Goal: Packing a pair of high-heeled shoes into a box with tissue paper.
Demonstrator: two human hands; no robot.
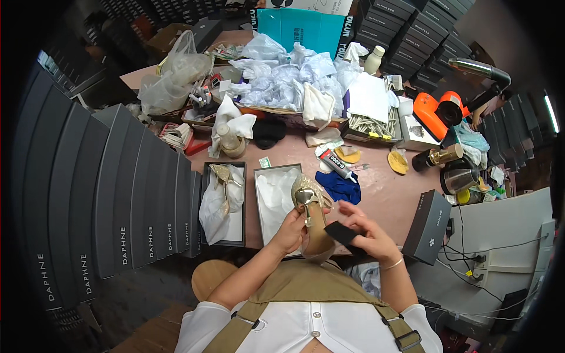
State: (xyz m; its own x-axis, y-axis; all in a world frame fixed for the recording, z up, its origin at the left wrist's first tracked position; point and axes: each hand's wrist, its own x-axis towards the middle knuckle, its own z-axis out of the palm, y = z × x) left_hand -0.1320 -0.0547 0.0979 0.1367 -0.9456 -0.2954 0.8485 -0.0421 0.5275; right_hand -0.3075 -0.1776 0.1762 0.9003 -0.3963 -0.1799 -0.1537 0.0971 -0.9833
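Observation:
A glittery gold high-heeled shoe [318, 228] is held sole up over the table's front edge. My left hand [291, 232] is closed round its middle, near the heel. Just right of the sole, my right hand [373, 236] pinches a flat black pad [341, 233]; whether the pad touches the shoe I cannot tell. Behind the shoe lies a crumpled dark blue cloth [343, 188], with a glue tube [336, 165] beyond it. To the left stands an open shoebox [256, 200] lined with white tissue. Another glittery shoe [222, 174] rests on tissue in the box further left.
Dark shoeboxes [112, 188] are stacked along the left. A grey box [425, 226] stands at the table's right edge. At the back are crumpled white tissue [282, 76], a bottle [228, 140] and an orange hair dryer [432, 115]. Cables [465, 259] hang at right.

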